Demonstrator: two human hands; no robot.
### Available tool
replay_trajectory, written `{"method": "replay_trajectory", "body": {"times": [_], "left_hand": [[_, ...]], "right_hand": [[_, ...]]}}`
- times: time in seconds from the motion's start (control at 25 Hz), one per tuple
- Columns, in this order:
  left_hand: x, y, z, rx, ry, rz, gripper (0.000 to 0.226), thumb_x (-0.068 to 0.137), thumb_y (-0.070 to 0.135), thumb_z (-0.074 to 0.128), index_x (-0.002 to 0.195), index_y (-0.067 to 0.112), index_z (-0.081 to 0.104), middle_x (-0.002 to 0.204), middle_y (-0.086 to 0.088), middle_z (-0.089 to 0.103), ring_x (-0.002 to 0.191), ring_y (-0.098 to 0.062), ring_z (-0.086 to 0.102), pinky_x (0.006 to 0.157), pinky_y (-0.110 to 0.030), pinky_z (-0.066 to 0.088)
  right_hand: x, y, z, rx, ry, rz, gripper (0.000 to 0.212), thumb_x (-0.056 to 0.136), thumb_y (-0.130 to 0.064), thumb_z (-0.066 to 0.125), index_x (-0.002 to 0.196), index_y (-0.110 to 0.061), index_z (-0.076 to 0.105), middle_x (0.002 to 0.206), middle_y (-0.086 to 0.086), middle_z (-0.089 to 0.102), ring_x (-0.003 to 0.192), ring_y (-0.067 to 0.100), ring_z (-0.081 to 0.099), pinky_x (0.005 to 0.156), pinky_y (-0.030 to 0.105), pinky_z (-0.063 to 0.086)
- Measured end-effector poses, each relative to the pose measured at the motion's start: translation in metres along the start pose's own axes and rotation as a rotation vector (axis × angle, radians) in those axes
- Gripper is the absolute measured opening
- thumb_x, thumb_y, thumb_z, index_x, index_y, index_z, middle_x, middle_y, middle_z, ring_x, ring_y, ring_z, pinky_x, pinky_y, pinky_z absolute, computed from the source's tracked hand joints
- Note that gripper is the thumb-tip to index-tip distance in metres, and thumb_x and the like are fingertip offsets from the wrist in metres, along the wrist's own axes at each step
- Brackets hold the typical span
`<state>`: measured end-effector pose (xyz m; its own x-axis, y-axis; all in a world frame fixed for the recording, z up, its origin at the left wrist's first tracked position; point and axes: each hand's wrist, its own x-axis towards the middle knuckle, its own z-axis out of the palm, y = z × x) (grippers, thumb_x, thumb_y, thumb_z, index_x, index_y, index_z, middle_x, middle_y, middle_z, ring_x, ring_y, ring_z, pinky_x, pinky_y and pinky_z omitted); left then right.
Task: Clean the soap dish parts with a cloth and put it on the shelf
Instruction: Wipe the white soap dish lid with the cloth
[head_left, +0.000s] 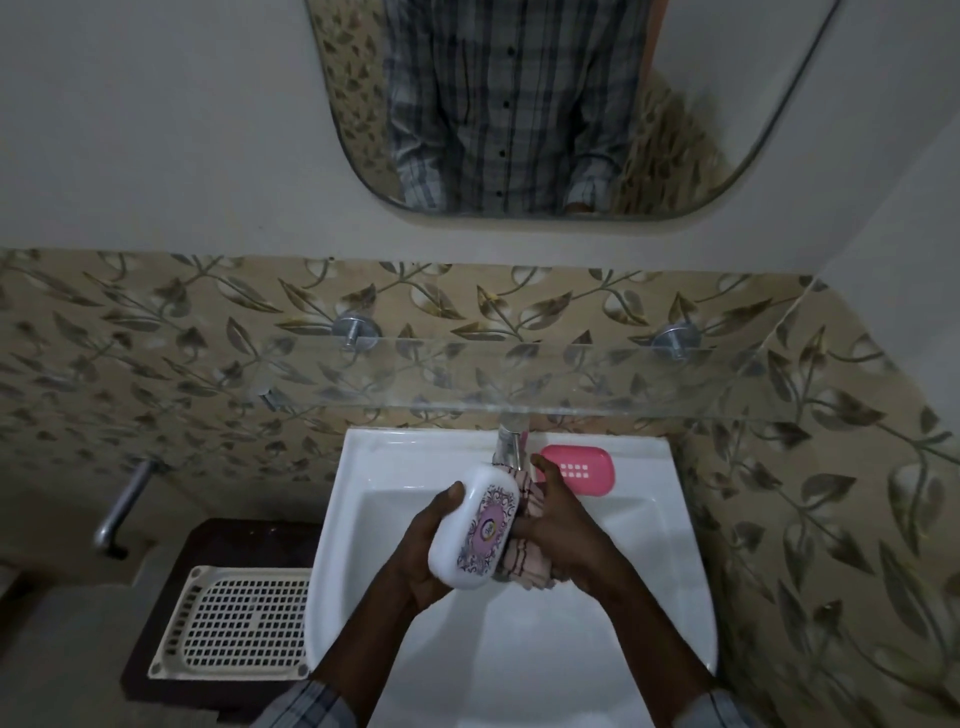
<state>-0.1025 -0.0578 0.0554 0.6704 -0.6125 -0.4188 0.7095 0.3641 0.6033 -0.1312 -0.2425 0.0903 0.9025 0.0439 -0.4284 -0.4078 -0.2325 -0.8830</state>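
Observation:
Over the white sink (395, 613) my left hand (421, 545) grips a white soap dish lid (470, 525) with a purple patterned label, tilted on its side. My right hand (563, 525) presses a pink striped cloth (524, 564) against the lid's right side. The pink soap dish tray (589, 470), with small drain holes, lies flat on the sink's back rim, just behind my right hand. A clear glass shelf (519, 374) is fixed to the tiled wall above the sink, with nothing on it.
A chrome tap (511, 447) stands at the back of the sink, close to the cloth. A cream perforated basket (236, 621) rests on a dark stand at the left. A metal pipe (122, 506) juts from the left wall. A mirror (519, 104) hangs above.

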Motion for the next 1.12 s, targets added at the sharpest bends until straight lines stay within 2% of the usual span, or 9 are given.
{"method": "replay_trajectory", "body": {"times": [0.16,0.28,0.44,0.52,0.64,0.76,0.88,0.96,1.12], "left_hand": [[-0.004,0.005,-0.008,-0.004,0.041,0.044,0.067,0.063,0.051,0.089,0.111,0.006,0.077,0.110,-0.017,0.076,0.100,-0.028,0.074,0.080,-0.036,0.060],[-0.007,-0.001,-0.010,0.071,0.056,0.142,0.068,0.073,0.051,0.081,0.120,0.003,0.071,0.119,-0.023,0.071,0.109,-0.033,0.069,0.092,-0.042,0.057],[-0.011,-0.005,-0.011,0.239,0.228,0.173,0.075,0.077,0.073,0.060,0.118,0.012,0.073,0.115,-0.026,0.072,0.103,-0.038,0.070,0.083,-0.045,0.056],[-0.011,-0.003,-0.018,0.166,0.267,0.160,0.078,0.088,0.074,0.039,0.123,0.012,0.070,0.118,-0.028,0.070,0.107,-0.046,0.067,0.076,-0.046,0.056],[-0.002,0.008,-0.027,0.299,0.441,0.292,0.029,0.101,0.025,0.053,0.122,0.017,0.071,0.116,-0.023,0.072,0.105,-0.045,0.068,0.069,-0.041,0.057],[0.017,0.039,-0.041,0.531,0.682,0.457,0.061,0.089,-0.002,0.061,0.140,0.030,0.052,0.113,-0.012,0.069,0.085,-0.029,0.071,0.054,-0.035,0.054],[0.044,0.069,-0.059,0.779,0.857,0.567,0.044,0.082,0.001,0.068,0.125,0.005,0.059,0.104,-0.023,0.070,0.076,-0.028,0.070,0.065,-0.044,0.061],[0.066,0.070,-0.067,1.077,0.853,0.522,0.029,0.078,0.008,0.074,0.104,-0.003,0.066,0.100,-0.030,0.068,0.085,-0.041,0.070,0.073,-0.051,0.060],[0.101,0.039,-0.067,1.599,0.546,0.391,0.046,0.082,0.039,0.072,0.103,-0.002,0.069,0.113,-0.019,0.066,0.114,-0.036,0.058,0.101,-0.041,0.043]], "right_hand": [[-0.010,-0.023,0.005,-0.601,0.312,-0.117,0.084,0.079,-0.039,0.073,0.151,-0.029,0.031,0.150,0.008,0.033,0.132,0.030,0.044,0.102,0.040,0.046],[-0.027,-0.036,0.038,-0.169,0.219,-0.129,0.047,0.078,-0.051,0.072,0.122,-0.039,0.059,0.112,-0.007,0.071,0.094,0.013,0.071,0.083,0.041,0.061],[-0.025,-0.024,0.067,0.131,0.115,-0.110,0.087,0.063,-0.049,0.086,0.139,-0.043,0.044,0.125,-0.013,0.066,0.113,0.009,0.066,0.095,0.041,0.057],[-0.016,-0.019,0.064,0.357,0.045,-0.065,0.073,0.065,-0.035,0.090,0.125,-0.054,0.052,0.111,-0.011,0.073,0.099,0.013,0.072,0.081,0.041,0.060],[-0.002,-0.016,0.055,0.560,0.058,-0.003,0.062,0.072,-0.018,0.086,0.120,-0.047,0.060,0.111,0.001,0.073,0.095,0.023,0.075,0.068,0.043,0.063],[0.004,-0.008,0.037,0.698,0.115,-0.008,0.066,0.077,-0.011,0.082,0.134,-0.028,0.055,0.123,0.011,0.066,0.098,0.026,0.072,0.064,0.039,0.061],[0.001,0.010,0.014,0.737,0.170,-0.015,0.069,0.068,-0.014,0.087,0.129,-0.028,0.060,0.124,0.014,0.064,0.102,0.028,0.069,0.070,0.044,0.061],[-0.001,0.024,0.003,0.736,0.204,-0.005,0.069,0.065,-0.013,0.088,0.127,-0.028,0.061,0.124,0.015,0.064,0.108,0.033,0.067,0.068,0.041,0.061],[-0.004,0.039,-0.009,0.737,0.222,0.010,0.065,0.072,-0.015,0.084,0.131,-0.026,0.059,0.123,0.014,0.064,0.108,0.032,0.067,0.066,0.036,0.060]]}}
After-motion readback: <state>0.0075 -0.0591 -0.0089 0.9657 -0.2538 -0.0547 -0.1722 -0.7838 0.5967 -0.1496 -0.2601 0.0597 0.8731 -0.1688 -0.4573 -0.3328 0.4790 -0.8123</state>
